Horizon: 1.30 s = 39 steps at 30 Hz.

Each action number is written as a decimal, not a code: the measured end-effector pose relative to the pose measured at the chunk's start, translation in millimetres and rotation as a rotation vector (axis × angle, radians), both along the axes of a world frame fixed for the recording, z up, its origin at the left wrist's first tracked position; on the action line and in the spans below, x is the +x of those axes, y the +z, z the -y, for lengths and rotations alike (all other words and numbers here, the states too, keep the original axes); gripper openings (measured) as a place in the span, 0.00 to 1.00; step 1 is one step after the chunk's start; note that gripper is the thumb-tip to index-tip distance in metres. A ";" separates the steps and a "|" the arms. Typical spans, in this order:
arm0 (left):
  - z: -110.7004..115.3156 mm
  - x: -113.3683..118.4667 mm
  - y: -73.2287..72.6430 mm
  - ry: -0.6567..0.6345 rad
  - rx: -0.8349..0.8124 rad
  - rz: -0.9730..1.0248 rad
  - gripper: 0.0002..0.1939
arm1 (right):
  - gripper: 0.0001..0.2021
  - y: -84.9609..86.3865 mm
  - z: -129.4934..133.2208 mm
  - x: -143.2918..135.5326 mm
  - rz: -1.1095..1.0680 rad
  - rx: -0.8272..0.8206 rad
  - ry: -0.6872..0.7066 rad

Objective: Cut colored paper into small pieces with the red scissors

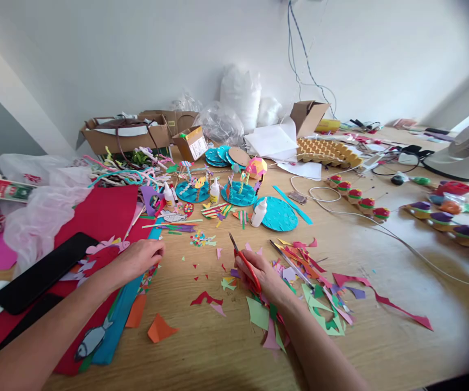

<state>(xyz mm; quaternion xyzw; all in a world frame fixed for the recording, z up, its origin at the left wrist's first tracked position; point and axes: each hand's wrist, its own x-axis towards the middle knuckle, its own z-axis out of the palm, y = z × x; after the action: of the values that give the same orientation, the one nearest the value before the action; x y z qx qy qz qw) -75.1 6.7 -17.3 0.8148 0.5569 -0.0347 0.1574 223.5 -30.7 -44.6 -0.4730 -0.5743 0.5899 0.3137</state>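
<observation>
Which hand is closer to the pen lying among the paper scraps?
Right. The right hand, holding red-handled scissors, is just left of the pen; the left hand is much farther off, on the other side of the scissors.

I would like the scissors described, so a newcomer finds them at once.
Over the wooden table, find the person's right hand beside coloured paper scraps. It holds the scissors: red handles, dark blades pointing away. Unlike the loose scraps, they are in the hand.

wooden table [201, 355] seen across lower frame | paper scraps [257, 312] strewn lower centre | coloured sheets [95, 217] stacked lower left | blue disc [280, 216] laid right of centre | tan carton tray [327, 152] set upper right
</observation>
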 end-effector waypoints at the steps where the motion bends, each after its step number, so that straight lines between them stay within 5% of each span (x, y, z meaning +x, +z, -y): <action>1: 1.4 -2.0 0.2 0.009 -0.003 -0.008 0.11 | 0.20 -0.8 0.1 -0.1 -0.001 -0.004 -0.002; 13: 5.0 -10.7 4.0 0.006 0.007 -0.046 0.11 | 0.20 -1.7 0.2 -0.6 -0.025 -0.046 -0.001; 24: 25.0 74.3 -12.2 -0.137 0.024 0.016 0.08 | 0.19 1.3 -0.7 3.0 0.002 -0.005 -0.022; 39: 19.0 75.3 -24.0 -0.134 0.036 -0.003 0.11 | 0.19 0.0 -0.3 3.5 0.009 0.018 -0.017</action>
<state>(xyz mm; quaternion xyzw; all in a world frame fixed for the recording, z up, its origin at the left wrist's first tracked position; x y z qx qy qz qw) 0.2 -12.3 -41.2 0.8529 0.5018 -0.0365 0.1391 227.0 -30.5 -44.6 -0.4775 -0.5769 0.5800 0.3205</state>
